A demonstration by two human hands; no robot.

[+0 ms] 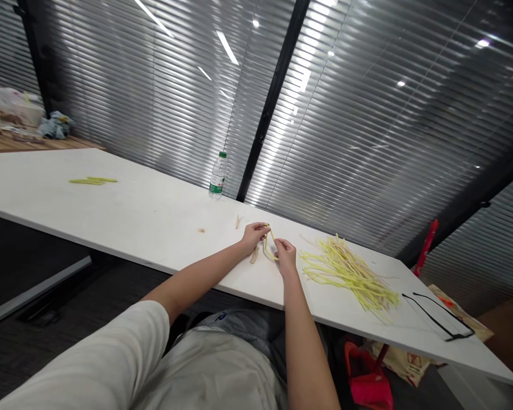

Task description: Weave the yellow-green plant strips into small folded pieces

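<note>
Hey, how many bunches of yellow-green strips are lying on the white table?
2: a large bunch beside the right hand, and a small bunch toward the left end of the table. The held strip isn't counted.

no print is legible, bottle label [216,184] included

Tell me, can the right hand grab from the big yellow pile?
Probably yes: the right hand is close beside the pile and nothing tall stands between them, though it holds a yellow strand.

Seemingly smooth strand [266,248], matt tabletop [162,205], glossy plastic bottle [217,179], shiny blinds [154,102]
</note>
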